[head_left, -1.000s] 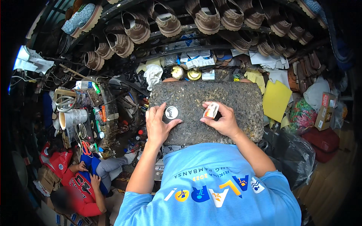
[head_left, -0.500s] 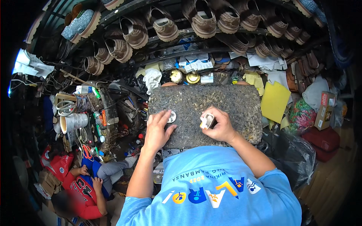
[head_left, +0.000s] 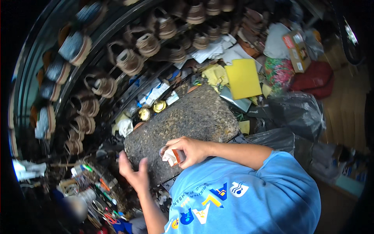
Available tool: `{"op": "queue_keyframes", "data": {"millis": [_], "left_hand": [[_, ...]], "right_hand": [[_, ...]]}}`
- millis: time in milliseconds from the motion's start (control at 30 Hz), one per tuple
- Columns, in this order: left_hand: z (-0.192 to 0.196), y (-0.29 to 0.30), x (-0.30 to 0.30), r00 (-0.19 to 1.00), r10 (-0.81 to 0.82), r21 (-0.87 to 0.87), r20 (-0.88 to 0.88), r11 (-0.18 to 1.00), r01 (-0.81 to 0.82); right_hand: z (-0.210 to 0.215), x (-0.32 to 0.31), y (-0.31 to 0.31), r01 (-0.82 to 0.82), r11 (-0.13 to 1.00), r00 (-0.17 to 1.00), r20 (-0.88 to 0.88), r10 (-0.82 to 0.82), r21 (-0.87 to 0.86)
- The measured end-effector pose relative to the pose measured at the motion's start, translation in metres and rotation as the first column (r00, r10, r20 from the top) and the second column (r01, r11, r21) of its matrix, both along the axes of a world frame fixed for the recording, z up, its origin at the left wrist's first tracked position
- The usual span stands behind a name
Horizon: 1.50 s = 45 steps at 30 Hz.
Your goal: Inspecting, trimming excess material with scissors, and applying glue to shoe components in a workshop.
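Observation:
My right hand [head_left: 191,149] is closed around a small orange-and-white box [head_left: 173,156] above the near part of a rough, dark work slab [head_left: 183,113]. The rim of a round, silvery object [head_left: 163,150] shows beside the box at my fingers; I cannot tell if it is gripped as well. My left hand [head_left: 133,171] is raised at the slab's left edge, slightly blurred. Its fingers and thumb are spread and nothing is in them.
Two open round tins [head_left: 159,106] and crumpled white cloth [head_left: 125,127] lie beyond the slab. A yellow sheet [head_left: 243,79] rests to its right, near black plastic bags [head_left: 288,113]. Brown shoes [head_left: 129,61] line the racks. Tools and clutter [head_left: 105,185] crowd the lower left.
The view has swung to the right and tilted. My left hand has lifted off the slab, away from the round silvery object. My right hand has brought the box closer to my body.

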State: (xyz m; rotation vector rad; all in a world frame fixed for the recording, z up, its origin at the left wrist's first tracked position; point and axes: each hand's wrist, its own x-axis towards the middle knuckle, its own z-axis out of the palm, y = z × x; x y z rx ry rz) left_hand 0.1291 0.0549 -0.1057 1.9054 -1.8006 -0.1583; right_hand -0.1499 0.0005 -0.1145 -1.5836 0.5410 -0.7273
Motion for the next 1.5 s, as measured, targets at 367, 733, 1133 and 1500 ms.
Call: {"op": "queue_keyframes", "data": {"millis": [367, 733, 1133, 1500], "left_hand": [[-0.048, -0.003, 0.066, 0.314, 0.749, 0.809, -0.584, 0.571, 0.142], [-0.025, -0.02, 0.046, 0.111, 0.684, 0.692, -0.721, 0.719, 0.064], [0.139, -0.135, -0.066, 0.769, -0.398, -0.458, -0.5, 0.875, 0.155], [0.04, -0.271, -0.222, 0.741, -0.632, 0.245, 0.226, 0.774, 0.584]], "right_hand": [[0.014, -0.053, 0.014, 0.508, 0.858, 0.861, 0.038, -0.507, -0.078], [0.019, -0.077, 0.016, 0.664, 0.742, 0.745, -0.009, -0.667, -0.088], [0.065, -0.133, 0.02, 0.823, 0.473, 0.497, -0.005, -0.868, -0.316], [0.055, -0.154, 0.042, 0.856, 0.427, 0.406, -0.133, -0.904, -0.293]]}}
